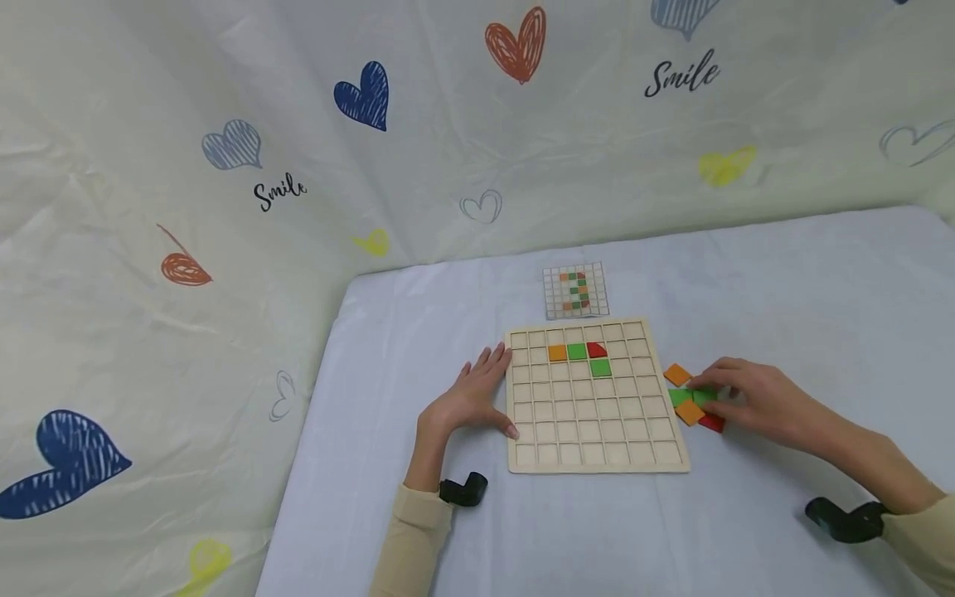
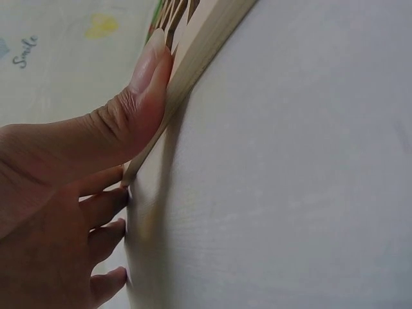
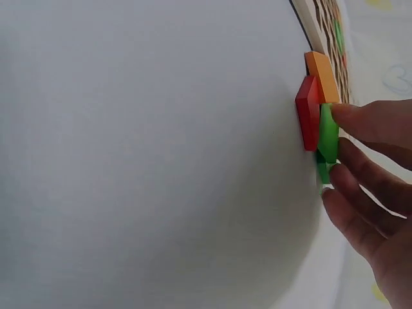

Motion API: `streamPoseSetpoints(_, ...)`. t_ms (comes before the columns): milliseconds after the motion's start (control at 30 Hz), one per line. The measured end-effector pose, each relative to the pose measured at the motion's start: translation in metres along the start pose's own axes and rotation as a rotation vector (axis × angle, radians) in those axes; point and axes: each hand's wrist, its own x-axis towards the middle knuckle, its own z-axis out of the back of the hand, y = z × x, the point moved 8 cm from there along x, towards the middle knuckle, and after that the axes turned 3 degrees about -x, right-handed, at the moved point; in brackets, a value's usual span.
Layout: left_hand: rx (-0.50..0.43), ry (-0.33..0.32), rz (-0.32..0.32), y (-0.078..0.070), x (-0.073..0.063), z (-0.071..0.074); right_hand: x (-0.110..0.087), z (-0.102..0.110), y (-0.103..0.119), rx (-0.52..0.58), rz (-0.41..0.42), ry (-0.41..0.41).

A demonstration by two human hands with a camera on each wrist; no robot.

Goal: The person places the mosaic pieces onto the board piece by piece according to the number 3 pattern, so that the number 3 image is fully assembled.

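Observation:
A square wooden grid board (image 1: 567,409) lies on the white-covered table. My left hand (image 1: 472,398) is spread along its left side, thumb (image 2: 147,84) on the rim and fingertips touching the edge. Right of the board, my right hand (image 1: 761,398) pinches a green square tile (image 3: 329,132) between thumb and fingers. Around it lie a red tile (image 3: 308,116), an orange tile (image 1: 690,412), a second orange tile (image 1: 677,375) and more green. On the board's upper rows sit an orange tile (image 1: 557,353), a green tile (image 1: 577,351), a red tile with one rounded corner (image 1: 596,350) and, beneath that, another green tile (image 1: 600,367).
Behind the board lies a small pattern card (image 1: 553,303) printed with a grid and coloured squares. A pale cloth (image 1: 418,182) with hearts and "Smile" lettering hangs along the table's back and left. Black wrist cameras, one of them the left camera (image 1: 464,490), sit close above the table.

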Motion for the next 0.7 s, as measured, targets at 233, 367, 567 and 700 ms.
streamPoseSetpoints(233,-0.003,0.0,-0.007,0.001,0.002,-0.002,-0.002,-0.002,-0.004,-0.005,-0.015,0.012)
streamPoseSetpoints(367,0.001,0.0,-0.001,0.003,0.003,-0.003,0.001,-0.002,-0.005,0.023,-0.03,0.003)
streamPoseSetpoints(567,-0.003,-0.009,-0.004,0.003,0.001,0.0,0.007,0.001,-0.006,0.059,-0.022,-0.029)
streamPoseSetpoints(700,-0.01,-0.01,-0.003,0.002,0.0,0.001,0.01,0.005,0.0,0.06,0.025,-0.083)
